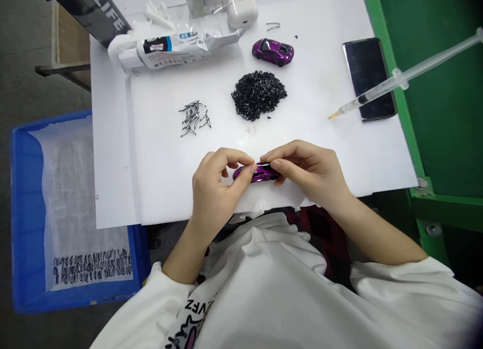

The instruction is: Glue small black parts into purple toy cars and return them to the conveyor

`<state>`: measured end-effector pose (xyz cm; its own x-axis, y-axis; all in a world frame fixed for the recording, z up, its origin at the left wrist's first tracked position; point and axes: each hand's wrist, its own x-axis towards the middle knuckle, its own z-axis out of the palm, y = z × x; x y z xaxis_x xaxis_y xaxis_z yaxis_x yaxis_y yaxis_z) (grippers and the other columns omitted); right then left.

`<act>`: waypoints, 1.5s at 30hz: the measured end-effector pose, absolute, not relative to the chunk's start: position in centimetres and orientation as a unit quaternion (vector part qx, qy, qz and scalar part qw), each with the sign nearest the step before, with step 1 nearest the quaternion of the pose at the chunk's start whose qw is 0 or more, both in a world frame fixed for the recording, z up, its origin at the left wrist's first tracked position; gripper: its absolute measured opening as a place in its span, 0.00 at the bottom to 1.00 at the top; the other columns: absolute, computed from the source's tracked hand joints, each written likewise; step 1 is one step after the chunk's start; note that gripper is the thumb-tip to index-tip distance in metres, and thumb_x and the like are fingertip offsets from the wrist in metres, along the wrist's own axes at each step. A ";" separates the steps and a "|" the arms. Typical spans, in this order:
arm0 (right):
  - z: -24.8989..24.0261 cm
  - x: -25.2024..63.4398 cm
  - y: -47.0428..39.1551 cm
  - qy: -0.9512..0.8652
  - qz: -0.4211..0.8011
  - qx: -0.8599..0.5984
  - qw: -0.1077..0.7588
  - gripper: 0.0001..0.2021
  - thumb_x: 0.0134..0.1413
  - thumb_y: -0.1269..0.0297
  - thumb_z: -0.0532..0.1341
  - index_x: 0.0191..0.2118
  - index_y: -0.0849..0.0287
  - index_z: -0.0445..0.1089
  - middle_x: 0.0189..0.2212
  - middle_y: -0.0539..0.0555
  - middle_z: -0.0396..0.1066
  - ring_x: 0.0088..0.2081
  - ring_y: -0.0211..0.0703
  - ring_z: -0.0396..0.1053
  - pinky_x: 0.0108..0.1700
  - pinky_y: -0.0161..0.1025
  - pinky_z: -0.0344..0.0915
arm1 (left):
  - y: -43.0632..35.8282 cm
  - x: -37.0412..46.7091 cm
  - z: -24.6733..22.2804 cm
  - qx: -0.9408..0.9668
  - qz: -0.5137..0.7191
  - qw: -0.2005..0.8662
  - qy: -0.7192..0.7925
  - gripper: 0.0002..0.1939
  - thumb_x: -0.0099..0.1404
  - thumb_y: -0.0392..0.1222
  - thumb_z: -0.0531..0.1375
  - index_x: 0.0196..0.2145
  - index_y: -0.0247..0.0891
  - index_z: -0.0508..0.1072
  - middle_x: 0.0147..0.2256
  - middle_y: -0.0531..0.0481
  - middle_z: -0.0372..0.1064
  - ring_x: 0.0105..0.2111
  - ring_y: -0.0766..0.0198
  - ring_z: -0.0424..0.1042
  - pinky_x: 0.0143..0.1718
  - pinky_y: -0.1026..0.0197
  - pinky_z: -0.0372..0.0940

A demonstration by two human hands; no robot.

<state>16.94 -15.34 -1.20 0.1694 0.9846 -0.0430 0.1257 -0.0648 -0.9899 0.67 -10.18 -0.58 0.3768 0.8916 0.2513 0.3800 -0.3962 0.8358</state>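
Note:
Between my two hands, low over the near edge of the white table, is a purple toy car point(262, 173). My left hand point(221, 180) pinches its left end with thumb and forefinger. Thumb and fingers of my right hand point(307, 170) are closed on the right end, hiding part of it. A second purple toy car point(273, 52) stands farther back. In front of it lies a heap of small shiny black pieces point(258, 95). To the left is a loose cluster of thin black wire-like parts point(194, 118).
A syringe point(377, 91) with a yellowish tip lies across a dark phone point(370, 77) at the right. At the back left are a white tube point(169, 50) and a white earbud case point(242, 11). A blue bin point(28, 213) holds paper with rows of small dark parts point(92, 266).

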 end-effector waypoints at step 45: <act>-1.1 17.1 -16.2 -0.487 0.469 -0.552 0.488 0.08 0.57 0.62 0.57 0.41 0.54 0.68 0.35 0.50 0.73 0.40 0.40 0.72 0.28 0.33 0.72 | -10.9 -0.5 0.6 0.877 0.201 0.220 0.376 0.07 0.59 0.31 0.59 0.35 0.40 0.67 0.33 0.55 0.71 0.35 0.63 0.65 0.38 0.61 0.62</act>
<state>17.06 -16.19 -1.06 0.0865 0.9954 -0.0416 0.0799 -0.0485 -0.9956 -0.52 -10.90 0.63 0.6370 0.7480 0.1862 0.5712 -0.6203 0.5376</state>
